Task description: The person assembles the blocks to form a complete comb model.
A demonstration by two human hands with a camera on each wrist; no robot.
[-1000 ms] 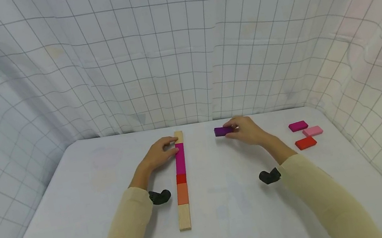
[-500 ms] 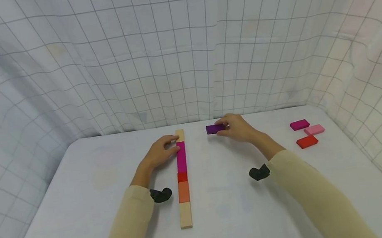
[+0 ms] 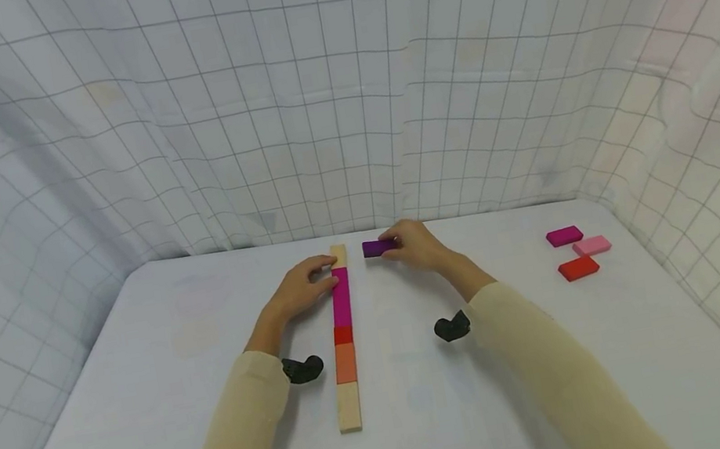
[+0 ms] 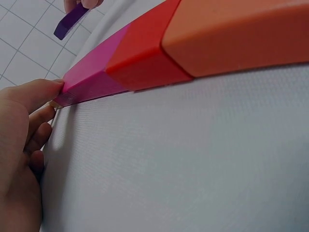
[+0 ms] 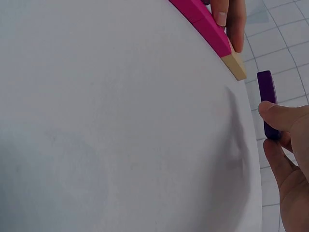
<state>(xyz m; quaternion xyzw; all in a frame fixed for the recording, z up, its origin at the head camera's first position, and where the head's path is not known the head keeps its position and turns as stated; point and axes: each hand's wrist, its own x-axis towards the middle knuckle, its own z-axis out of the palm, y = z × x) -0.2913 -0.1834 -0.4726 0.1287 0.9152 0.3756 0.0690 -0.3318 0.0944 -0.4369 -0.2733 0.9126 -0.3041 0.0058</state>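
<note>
My right hand (image 3: 417, 247) pinches a dark purple block (image 3: 374, 248) by its right end, with thumb and fingers on its opposite sides. The block is held in the air, a short way right of the row's far end. My left hand (image 3: 299, 290) rests against the left side of that row, thumb (image 4: 46, 90) at the magenta section (image 3: 340, 298) and a fingertip at the far tan block (image 3: 339, 253). Nearer along the line come a red block (image 3: 343, 334), an orange block (image 3: 345, 363) and another tan block (image 3: 348, 407), laid end to end.
Three loose blocks lie at the table's right: a magenta one (image 3: 564, 236), a pink one (image 3: 592, 246) and a red one (image 3: 579, 268). Checked curtains (image 3: 339, 101) hang behind the white table (image 3: 128, 422) and at both sides. Each wrist wears a black camera (image 3: 453, 327).
The right hand has carried the purple block leftward, closer to the row's far end. The left hand keeps its place at the row.
</note>
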